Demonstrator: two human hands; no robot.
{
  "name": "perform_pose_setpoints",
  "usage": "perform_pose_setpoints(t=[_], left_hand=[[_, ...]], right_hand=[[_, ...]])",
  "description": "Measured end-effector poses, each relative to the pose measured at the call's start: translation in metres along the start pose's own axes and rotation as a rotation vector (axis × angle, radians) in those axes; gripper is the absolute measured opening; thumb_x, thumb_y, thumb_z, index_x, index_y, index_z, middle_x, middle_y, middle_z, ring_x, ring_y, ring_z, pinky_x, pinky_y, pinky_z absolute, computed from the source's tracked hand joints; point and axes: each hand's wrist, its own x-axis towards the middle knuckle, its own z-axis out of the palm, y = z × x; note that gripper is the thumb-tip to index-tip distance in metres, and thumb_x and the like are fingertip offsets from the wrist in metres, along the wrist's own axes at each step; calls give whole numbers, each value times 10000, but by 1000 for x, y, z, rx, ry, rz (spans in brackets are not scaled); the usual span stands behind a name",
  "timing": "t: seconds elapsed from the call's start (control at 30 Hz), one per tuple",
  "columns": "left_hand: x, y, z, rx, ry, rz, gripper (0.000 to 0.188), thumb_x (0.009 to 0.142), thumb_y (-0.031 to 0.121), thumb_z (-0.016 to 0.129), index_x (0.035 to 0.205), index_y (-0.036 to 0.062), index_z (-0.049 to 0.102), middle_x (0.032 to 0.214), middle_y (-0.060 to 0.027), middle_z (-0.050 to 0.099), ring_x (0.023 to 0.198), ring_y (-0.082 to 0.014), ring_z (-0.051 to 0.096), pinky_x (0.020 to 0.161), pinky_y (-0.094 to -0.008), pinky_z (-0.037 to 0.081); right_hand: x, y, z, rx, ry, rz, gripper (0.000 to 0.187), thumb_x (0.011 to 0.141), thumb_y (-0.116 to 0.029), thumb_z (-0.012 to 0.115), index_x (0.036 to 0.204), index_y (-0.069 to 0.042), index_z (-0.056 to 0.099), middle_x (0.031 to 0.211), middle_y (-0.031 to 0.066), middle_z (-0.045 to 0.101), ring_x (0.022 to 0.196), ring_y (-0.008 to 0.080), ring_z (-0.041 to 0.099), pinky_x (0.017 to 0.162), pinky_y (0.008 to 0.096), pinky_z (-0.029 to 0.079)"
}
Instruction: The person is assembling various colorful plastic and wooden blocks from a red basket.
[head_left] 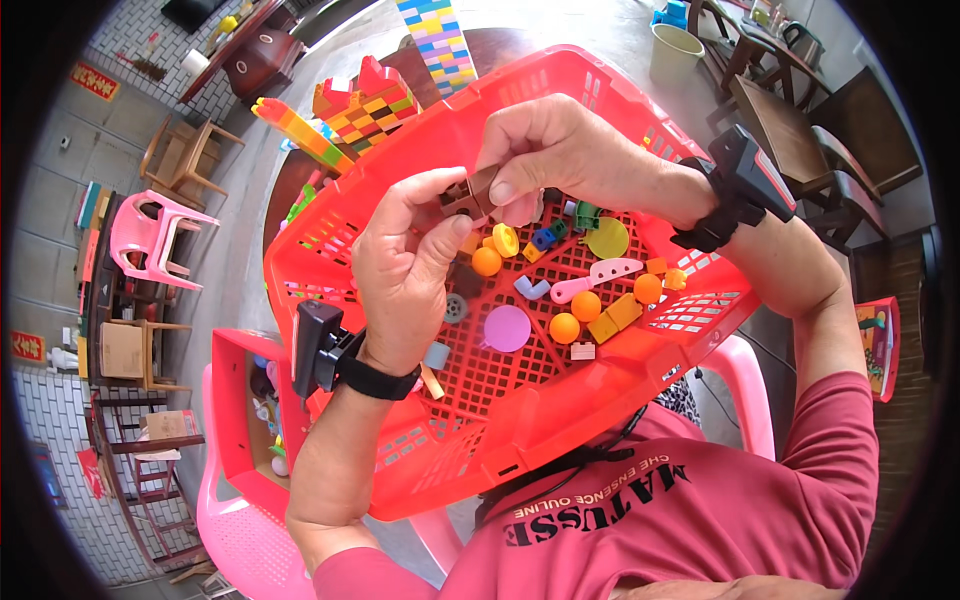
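Note:
Over the red plastic basket [430,490], my left hand [405,265] and my right hand [560,150] meet at brown toy building bricks [482,190]. My left thumb and fingers pinch one side, and my right thumb and fingers pinch the other. Whether the bricks are fully joined is hard to make out. Beneath my hands lie several loose toys: orange balls [564,328], a pink toy knife [600,278], a purple disc [507,329], a yellow-green disc [608,238] and orange blocks [615,317].
Beyond the basket stand a stack of orange and red bricks [370,105] and a tall multicoloured brick tower [440,50]. A pink box of toys [232,400] rests on a pink chair [250,540] at left. A pale bin [676,55] stands far right.

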Motion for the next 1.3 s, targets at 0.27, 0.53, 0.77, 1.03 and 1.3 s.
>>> perform_pose_setpoints(t=[0.27, 0.53, 0.77, 1.03, 1.3], left_hand=[[2, 4, -2, 431, 38, 311, 247, 819, 76, 655, 1052, 18, 600, 981, -134, 621, 889, -259, 628, 785, -323, 485], [16, -18, -6, 412, 24, 269, 279, 802, -16, 635, 1072, 14, 569, 978, -104, 629, 858, -205, 630, 771, -300, 493], [29, -37, -35, 133, 73, -50, 277, 817, -53, 593, 1090, -28, 558, 995, -83, 643, 874, -116, 619, 805, -238, 501], [29, -32, -43, -51, 128, -85, 306, 837, 40, 598, 1124, -34, 521, 1042, -108, 609, 922, -152, 619, 786, -271, 541], [26, -39, -53, -155, 81, -77, 284, 875, 83, 539, 1136, -19, 490, 1025, -121, 622, 926, -201, 640, 764, -306, 553]], right_hand=[[1, 4, 1, 113, -37, 35, 198, 850, -173, 648, 911, 7, 593, 764, 67, 654, 647, 125, 668, 555, 207, 527], [10, 20, 2, 134, 74, 41, 216, 876, -156, 593, 995, 25, 596, 820, 86, 654, 667, 126, 650, 589, 229, 528], [14, 29, -15, -217, 138, 51, 469, 868, -362, 602, 1141, 11, 527, 989, 120, 604, 780, 187, 662, 693, 289, 547], [20, 60, -27, -648, 47, -7, 241, 863, -129, 571, 1077, -18, 568, 886, 25, 612, 834, 106, 592, 716, 275, 491], [28, 54, -15, -1075, -293, -53, 294, 783, -132, 567, 1049, -7, 560, 940, 124, 576, 873, 257, 573, 782, 364, 462]])
